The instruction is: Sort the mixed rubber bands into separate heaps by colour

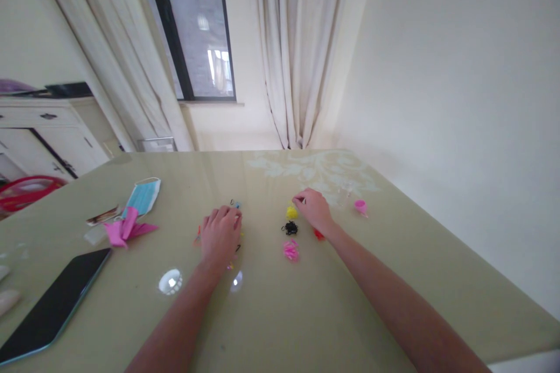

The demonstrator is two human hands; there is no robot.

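Note:
My left hand [220,232] lies knuckles-up on the glossy table [350,303], fingers curled over scattered tiny bands; what is under it is hidden. My right hand [314,210] pinches a small dark band at its fingertips, just right of a yellow pile [291,212]. Below that sit a black pile [290,228] and a pink pile [291,250]. A red bit [319,235] peeks from under my right wrist. A few loose bands [235,204] lie beyond my left fingers.
A pink cap [360,206] and a clear small container [343,195] stand at the right. At left lie a blue face mask [144,196], pink paper [125,229] and a dark tablet [55,302]. A wall runs along the table's right side.

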